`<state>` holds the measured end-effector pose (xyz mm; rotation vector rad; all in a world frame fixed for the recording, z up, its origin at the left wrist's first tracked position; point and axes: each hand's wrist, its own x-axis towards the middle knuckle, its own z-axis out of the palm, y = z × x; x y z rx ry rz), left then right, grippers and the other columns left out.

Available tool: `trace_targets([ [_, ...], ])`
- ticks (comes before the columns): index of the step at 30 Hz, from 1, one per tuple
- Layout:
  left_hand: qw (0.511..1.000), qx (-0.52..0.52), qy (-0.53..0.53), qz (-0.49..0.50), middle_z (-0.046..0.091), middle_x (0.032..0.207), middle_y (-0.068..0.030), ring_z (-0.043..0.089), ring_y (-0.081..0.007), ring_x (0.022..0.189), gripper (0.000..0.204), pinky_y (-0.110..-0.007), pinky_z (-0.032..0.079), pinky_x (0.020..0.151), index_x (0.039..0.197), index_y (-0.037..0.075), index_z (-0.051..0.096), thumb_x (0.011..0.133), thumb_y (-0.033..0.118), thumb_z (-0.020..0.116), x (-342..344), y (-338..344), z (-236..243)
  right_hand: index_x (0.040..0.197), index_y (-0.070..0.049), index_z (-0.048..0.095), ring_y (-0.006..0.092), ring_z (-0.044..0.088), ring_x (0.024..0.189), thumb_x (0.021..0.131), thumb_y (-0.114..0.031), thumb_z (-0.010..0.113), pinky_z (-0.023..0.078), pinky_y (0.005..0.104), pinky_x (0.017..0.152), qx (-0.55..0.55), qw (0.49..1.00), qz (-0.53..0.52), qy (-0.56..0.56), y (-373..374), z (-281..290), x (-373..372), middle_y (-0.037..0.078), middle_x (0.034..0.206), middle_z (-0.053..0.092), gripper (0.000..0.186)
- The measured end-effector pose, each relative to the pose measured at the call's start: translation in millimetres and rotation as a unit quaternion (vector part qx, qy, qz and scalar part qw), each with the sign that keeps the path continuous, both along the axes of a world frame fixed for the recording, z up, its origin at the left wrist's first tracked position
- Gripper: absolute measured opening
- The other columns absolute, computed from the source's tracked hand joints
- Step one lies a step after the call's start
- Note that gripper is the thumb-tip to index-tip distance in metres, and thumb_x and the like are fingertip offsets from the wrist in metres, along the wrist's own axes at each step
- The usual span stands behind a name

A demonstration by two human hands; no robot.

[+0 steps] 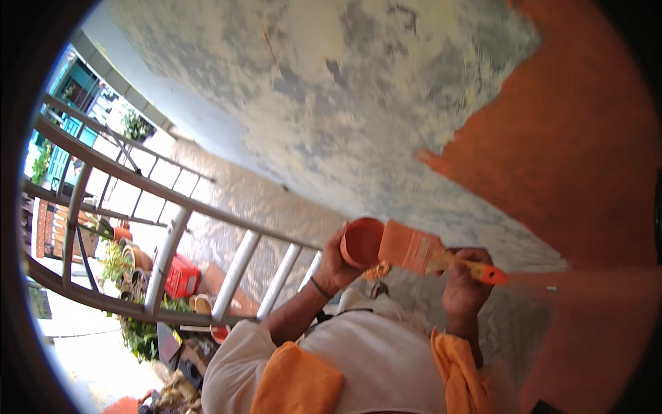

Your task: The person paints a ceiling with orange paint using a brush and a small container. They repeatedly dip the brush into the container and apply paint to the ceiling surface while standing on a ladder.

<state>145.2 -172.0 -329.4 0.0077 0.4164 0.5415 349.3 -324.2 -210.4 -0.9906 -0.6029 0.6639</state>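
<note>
My left hand (pixel 332 261) is wrapped round a small round cup (pixel 364 241) coated inside with orange-red paint. In my right hand (pixel 463 293) is a wide flat paintbrush (pixel 414 250), gripped by its handle, whose orange tip points to the right. Its paint-covered bristles are right beside the cup's rim; whether they touch it I cannot tell. Beyond my hands rises a wall with a patchy grey and cream surface (pixel 324 90). Orange paint (pixel 579 145) covers its right part, with a ragged edge between the two.
A metal ladder (pixel 165 196) stands close on my left. Past it are a red crate (pixel 182 276), flowerpots (pixel 140 259) and plants. Orange cloths hang over my body at the left (pixel 296 379) and right (pixel 458 372). The floor (pixel 269 207) looks blotchy beside the wall's foot.
</note>
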Motion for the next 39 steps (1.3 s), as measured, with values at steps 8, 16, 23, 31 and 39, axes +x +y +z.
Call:
trace_targets([
  [8,0.998,0.014,-0.005,-0.060,0.067,0.146,-0.0081,0.062,-0.0300,0.134,0.050,-0.057,0.049,0.111,0.144,0.017,0.063,0.108,0.052,0.057,-53.3,77.5,21.4,0.104,0.004,0.066,0.0182,0.072,0.082,0.092,-0.003,0.083,0.063,0.0349,0.074,0.014,0.996,-0.053,-0.072,69.2,19.8,-71.3,0.016,0.098,0.075,0.022],
  [16,0.997,0.038,0.011,-0.062,0.067,0.146,-0.0082,0.064,-0.0303,0.132,0.055,-0.055,0.053,0.107,0.146,0.015,0.063,0.109,0.054,0.052,-87.0,123.9,49.1,0.105,0.003,0.065,0.0191,0.070,0.082,0.089,0.001,0.078,0.056,0.0306,0.080,0.045,0.973,-0.102,-0.203,115.9,46.1,-121.8,0.016,0.096,0.073,0.021],
  [23,1.000,0.011,-0.002,-0.005,0.067,0.146,-0.0120,0.063,-0.0321,0.135,0.058,-0.058,0.049,0.115,0.145,0.010,0.063,0.108,0.054,0.055,-97.2,133.0,48.0,0.105,0.003,0.065,0.0199,0.070,0.085,0.089,0.006,0.076,0.057,0.0328,0.080,0.020,0.956,-0.054,-0.287,141.5,58.8,-143.5,0.018,0.095,0.073,0.020],
  [31,0.998,0.049,0.000,0.034,0.074,0.134,-0.0142,0.071,-0.0284,0.124,0.055,-0.047,0.053,0.113,0.139,0.002,0.065,0.109,0.048,0.057,-107.9,136.4,46.7,0.108,0.001,0.066,0.0187,0.073,0.083,0.091,0.005,0.079,0.058,0.0298,0.075,-0.029,0.916,0.008,-0.399,164.5,53.8,-150.5,0.016,0.097,0.076,0.022],
  [39,0.993,0.094,0.016,0.063,0.073,0.132,-0.0135,0.070,-0.0258,0.123,0.051,-0.044,0.053,0.112,0.136,0.001,0.063,0.110,0.045,0.056,-117.8,130.6,44.0,0.106,0.000,0.069,0.0161,0.072,0.074,0.089,0.004,0.082,0.057,0.0297,0.066,-0.040,0.883,0.046,-0.466,177.7,50.5,-162.5,0.012,0.091,0.076,0.022],
])
